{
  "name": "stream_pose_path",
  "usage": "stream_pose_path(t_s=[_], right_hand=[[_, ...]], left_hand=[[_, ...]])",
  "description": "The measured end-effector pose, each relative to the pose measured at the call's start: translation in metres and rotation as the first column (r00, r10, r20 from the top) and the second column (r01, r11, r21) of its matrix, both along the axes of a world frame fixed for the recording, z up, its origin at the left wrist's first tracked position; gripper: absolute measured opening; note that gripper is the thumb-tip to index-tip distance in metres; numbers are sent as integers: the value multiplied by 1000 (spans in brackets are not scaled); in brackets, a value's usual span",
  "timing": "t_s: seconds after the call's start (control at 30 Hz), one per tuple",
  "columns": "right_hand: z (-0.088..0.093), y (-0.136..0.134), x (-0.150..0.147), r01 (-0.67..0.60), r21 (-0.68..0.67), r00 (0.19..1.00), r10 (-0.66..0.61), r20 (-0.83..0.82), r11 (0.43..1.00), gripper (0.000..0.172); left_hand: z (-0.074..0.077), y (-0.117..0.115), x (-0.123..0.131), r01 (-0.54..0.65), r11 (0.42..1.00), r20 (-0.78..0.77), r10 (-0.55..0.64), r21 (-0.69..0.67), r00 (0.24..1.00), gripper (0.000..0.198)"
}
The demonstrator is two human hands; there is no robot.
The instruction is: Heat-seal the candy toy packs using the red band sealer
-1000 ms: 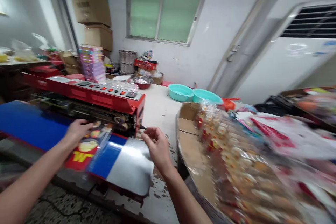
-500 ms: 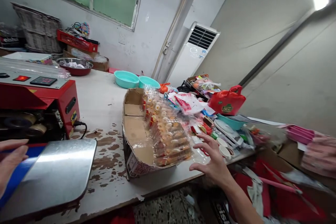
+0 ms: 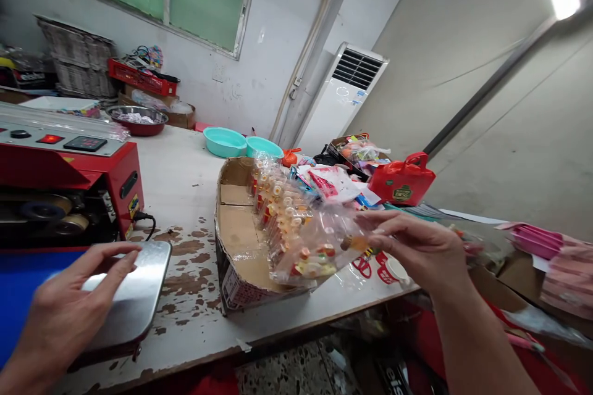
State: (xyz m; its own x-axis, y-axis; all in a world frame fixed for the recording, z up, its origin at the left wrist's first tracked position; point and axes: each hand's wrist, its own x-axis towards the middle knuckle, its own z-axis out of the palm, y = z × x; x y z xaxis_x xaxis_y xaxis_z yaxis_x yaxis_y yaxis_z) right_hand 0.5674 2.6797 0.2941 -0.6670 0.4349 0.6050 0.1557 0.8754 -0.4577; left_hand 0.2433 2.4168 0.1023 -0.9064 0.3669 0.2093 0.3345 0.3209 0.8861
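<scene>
Two hands well apart. Right hand [image 3: 419, 247] pinches clear packet [image 3: 319, 254] by edge, so it hangs just above row of packets [image 3: 278, 197] propped in cardboard box [image 3: 234, 228]. Left hand [image 3: 65, 311], fingers spread, palm down over metal plate [image 3: 139, 296] beside red sealer [image 3: 69, 166]; contact unclear. White table [image 3: 185, 166] beneath.

the left hand [image 3: 69, 315] sits low, palm down, fingers spread flat; the right hand [image 3: 419, 245] reaches forward on a bare forearm, fingertips pinched together.
</scene>
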Motion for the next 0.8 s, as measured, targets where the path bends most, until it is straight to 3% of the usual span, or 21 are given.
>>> stream_pose_path(t_s=[0.07,0.13,0.23,0.3,0.33,0.43,0.53,0.7,0.8], right_hand=[[13,-9,-27,-14,-33,996,11,-93,999,10],[14,-17,-58,-51,-88,988,38,-150,995,12],[-6,-29,-102,-125,-223,982,89,-165,967,16],[-30,-37,-126,-147,-344,983,99,-155,927,19],[-43,-40,-135,-151,-409,984,97,-148,900,22],[-79,-47,-157,-160,-583,986,106,-126,797,27],[-104,-50,-171,-185,-685,981,176,-84,705,30],[-124,-53,-187,-201,-714,951,308,21,670,40],[-132,-56,-195,-165,-817,897,428,109,553,50]], left_hand=[[12,10,10,151,986,4,-152,65,988,36],[25,20,22,379,911,75,-394,166,916,52],[36,32,39,619,699,236,-710,358,664,80],[35,35,46,622,584,331,-810,522,484,78],[33,34,48,592,564,365,-825,576,431,73],[24,20,44,506,648,477,-762,569,438,59],[18,-5,30,484,726,565,-686,489,458,62],[14,-48,0,527,782,606,-605,333,515,63],[14,-68,-14,565,787,620,-576,246,532,63]])
